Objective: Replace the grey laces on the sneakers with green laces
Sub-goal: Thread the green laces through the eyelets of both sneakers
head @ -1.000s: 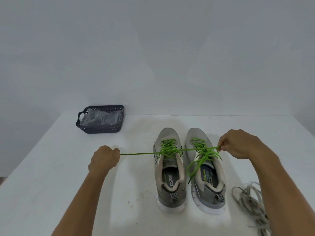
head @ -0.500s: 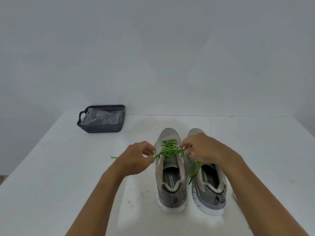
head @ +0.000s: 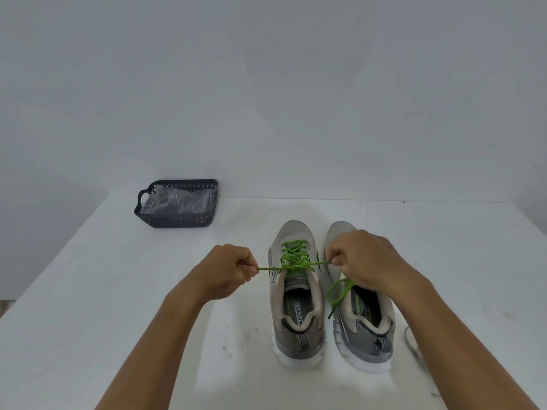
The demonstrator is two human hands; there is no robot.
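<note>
Dark grey perforated plastic basket (head: 177, 216) at desk (head: 88, 291) far-left held crumpled clear plastic bag (head: 180, 201) (contents unclear). Left hand (head: 228, 272) and right hand (head: 359, 261) each pinched bright green lace (head: 294, 258) end, taut across left grey mesh sneaker (head: 296, 294).

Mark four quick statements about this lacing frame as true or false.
1. Both hands pinch the green lace of the left sneaker. True: left hand, right hand.
2. The basket holds a shoe. False: it holds clear plastic.
3. The right sneaker carries green lace. True.
4. The sneakers' toes point toward the person. False: the heels are nearest.
</note>
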